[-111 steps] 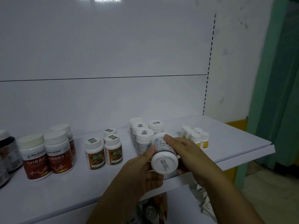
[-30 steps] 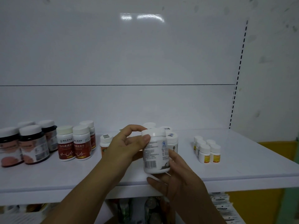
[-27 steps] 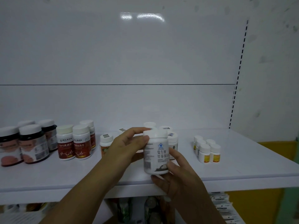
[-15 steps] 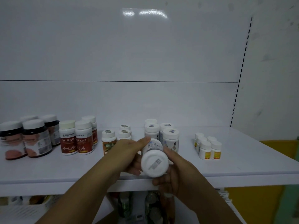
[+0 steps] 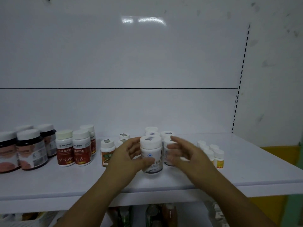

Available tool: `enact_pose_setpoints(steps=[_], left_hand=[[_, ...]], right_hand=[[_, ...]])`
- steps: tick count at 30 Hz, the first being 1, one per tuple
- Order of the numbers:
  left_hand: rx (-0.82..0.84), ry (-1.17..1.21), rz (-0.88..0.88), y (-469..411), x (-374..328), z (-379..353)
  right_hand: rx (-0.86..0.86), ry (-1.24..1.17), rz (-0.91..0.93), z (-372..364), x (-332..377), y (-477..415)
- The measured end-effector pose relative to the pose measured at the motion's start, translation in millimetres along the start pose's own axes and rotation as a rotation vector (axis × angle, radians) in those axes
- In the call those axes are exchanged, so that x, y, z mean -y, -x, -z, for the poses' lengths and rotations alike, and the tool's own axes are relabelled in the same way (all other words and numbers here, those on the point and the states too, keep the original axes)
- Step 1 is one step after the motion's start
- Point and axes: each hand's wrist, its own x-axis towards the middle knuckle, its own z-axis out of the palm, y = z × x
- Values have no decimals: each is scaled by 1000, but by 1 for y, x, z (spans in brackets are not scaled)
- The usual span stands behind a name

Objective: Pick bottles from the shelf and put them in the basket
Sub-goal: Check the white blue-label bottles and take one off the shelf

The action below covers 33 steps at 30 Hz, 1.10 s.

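Note:
A white bottle (image 5: pixel 150 143) with a white cap and a blue mark on its label stands upright on the white shelf (image 5: pixel 246 174), near the front. My left hand (image 5: pixel 126 154) is wrapped around its left side, thumb across the label. My right hand (image 5: pixel 183 153) is blurred, just right of the bottle, fingers apart and holding nothing. Behind it stand more white bottles (image 5: pixel 166 134) of the same kind, partly hidden by my fingers. No basket is in view.
Along the shelf stand dark jars (image 5: pixel 29 149) at far left, red-labelled bottles (image 5: pixel 80 151), small brown-labelled bottles (image 5: pixel 107 151) and tiny yellow-labelled bottles (image 5: pixel 218 158) at right. More bottles (image 5: pixel 152 213) show on the shelf below. A white back panel closes the rear.
The bottle was tipped toward me in both hands above the shelf edge; now it is upright on the shelf. My right hand has come off it and opened.

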Motion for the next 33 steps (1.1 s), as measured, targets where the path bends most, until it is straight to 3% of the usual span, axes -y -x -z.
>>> enact_pose_setpoints(steps=[2, 4, 9, 16, 19, 23, 25, 27, 29, 31, 33], left_hand=[[-28, -23, 28, -10, 7, -7], [-30, -39, 52, -18, 16, -17], [-114, -62, 59, -25, 37, -35], [-124, -181, 95, -26, 38, -41], [-148, -257, 60, -20, 32, -41], [-240, -302, -8, -12, 21, -39], [-313, -296, -133, -6, 18, -36], [-360, -188, -174, 1, 14, -35], [-303, 168, 35, 11, 0, -36], [-119, 580, 318, 19, -15, -35], [37, 784, 474, 25, -20, -32]], right_hand=[[-216, 108, 56, 14, -4, -16], [-278, 262, 64, 23, -10, -34], [-193, 528, -65, 22, -24, -79], [120, 832, -291, 4, -13, -135], [142, 887, -359, -3, -17, -149], [-35, 805, -310, 7, -13, -152], [-258, 571, -235, 25, 0, -144], [-413, 184, -194, 42, 17, -124], [-407, -93, -158, 48, 33, -91], [-293, -179, -131, 38, 43, -53], [-188, -197, -113, 17, 46, -20]])
